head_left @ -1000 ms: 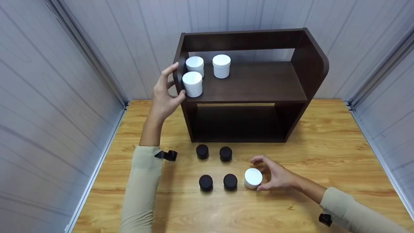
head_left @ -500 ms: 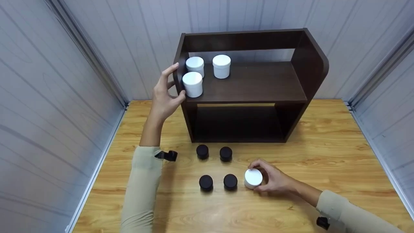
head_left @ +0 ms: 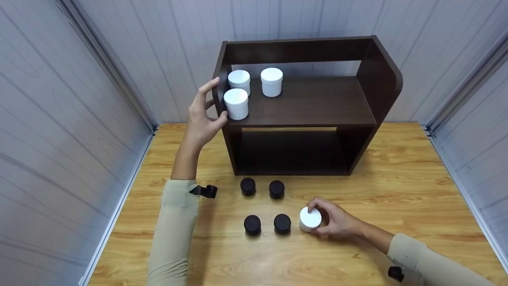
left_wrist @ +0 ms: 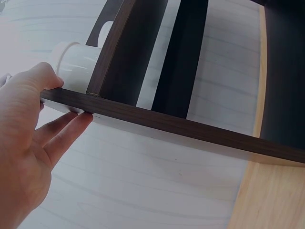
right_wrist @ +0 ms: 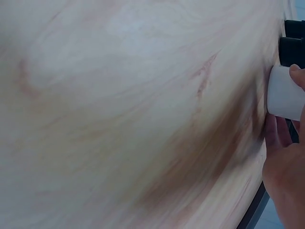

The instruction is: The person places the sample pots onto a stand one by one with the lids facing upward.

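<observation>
- Saw a glossy wood-grain tabletop (head_left: 420, 171), yellow-brown with darker streaks and soft shadows beside the forearms.
- Found it enclosed by a pale grey back wall (head_left: 428, 51), left wall (head_left: 67, 131) and right wall (head_left: 480, 131), all marked with thin darker lines, with metal strips (head_left: 105, 65) at the corners.
- Saw a dark brown shelf (head_left: 313, 103) toward the back of the tabletop, with two tiers and a gap beneath its back rail.
- Counted three white lidded jars (head_left: 272, 82) upright on the upper tier: two close together at the left, another slightly apart.
- Gripped the shelf's left side panel with the left hand (head_left: 201, 123), with the thumb at the front edge and fingertips against the outer face.
- Grasped a white jar (head_left: 310, 221) with the right hand (head_left: 336, 219), with a fingertip on its top; saw it upright on the tabletop.
- Noted four black containers (head_left: 282, 223) in two pairs, with the nearer pair just left of that jar.
- Noticed beige sleeves (head_left: 172, 234) with black clips (head_left: 206, 191).
</observation>
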`<state>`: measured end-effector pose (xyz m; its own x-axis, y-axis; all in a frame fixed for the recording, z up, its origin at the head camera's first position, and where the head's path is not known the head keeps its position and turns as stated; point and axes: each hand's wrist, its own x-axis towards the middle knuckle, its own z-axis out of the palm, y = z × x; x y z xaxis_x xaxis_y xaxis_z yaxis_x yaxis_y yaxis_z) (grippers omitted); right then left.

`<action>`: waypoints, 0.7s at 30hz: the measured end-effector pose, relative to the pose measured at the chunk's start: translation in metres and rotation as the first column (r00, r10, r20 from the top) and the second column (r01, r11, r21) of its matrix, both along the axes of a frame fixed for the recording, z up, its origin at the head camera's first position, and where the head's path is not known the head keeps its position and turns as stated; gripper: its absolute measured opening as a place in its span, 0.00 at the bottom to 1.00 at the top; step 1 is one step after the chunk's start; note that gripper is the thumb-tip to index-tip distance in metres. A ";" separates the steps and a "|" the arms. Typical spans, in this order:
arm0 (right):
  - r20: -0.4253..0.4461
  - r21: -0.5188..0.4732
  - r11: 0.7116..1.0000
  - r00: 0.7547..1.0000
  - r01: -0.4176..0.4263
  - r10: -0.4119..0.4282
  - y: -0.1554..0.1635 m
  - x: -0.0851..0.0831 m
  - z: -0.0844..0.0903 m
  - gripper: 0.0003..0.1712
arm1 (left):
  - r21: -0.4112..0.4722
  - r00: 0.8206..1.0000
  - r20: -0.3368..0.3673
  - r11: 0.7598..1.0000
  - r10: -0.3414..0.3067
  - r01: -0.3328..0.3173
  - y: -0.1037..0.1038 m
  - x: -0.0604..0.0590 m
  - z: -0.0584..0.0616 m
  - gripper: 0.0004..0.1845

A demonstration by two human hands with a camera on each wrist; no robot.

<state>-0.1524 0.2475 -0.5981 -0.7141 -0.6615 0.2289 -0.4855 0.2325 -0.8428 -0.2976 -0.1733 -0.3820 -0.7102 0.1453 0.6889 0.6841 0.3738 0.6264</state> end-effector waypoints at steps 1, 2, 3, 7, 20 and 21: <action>-0.003 -0.001 1.000 1.000 0.000 0.000 0.000 0.000 0.000 0.29 | -0.002 1.000 -0.002 1.000 0.002 -0.002 0.000 0.000 0.000 0.39; -0.006 -0.004 1.000 1.000 0.000 0.000 0.000 0.000 -0.001 0.29 | -0.004 1.000 -0.004 1.000 0.003 -0.003 0.000 -0.001 0.000 0.39; -0.006 -0.008 1.000 1.000 -0.001 0.001 0.000 0.000 -0.001 0.29 | -0.005 1.000 -0.005 1.000 0.004 -0.004 0.000 -0.001 0.000 0.39; -0.008 -0.024 1.000 1.000 -0.002 0.002 -0.001 0.000 -0.002 0.29 | -0.007 1.000 -0.002 1.000 0.002 -0.002 0.000 -0.001 0.000 0.39; 0.022 -0.028 0.999 0.999 0.040 -0.039 0.000 -0.001 0.000 0.28 | 0.000 1.000 -0.007 1.000 -0.004 0.004 0.000 -0.001 -0.001 0.40; 0.020 -0.023 0.999 0.999 0.045 -0.045 0.001 -0.002 0.001 0.28 | 0.000 1.000 -0.007 1.000 -0.003 0.003 0.000 -0.001 -0.001 0.40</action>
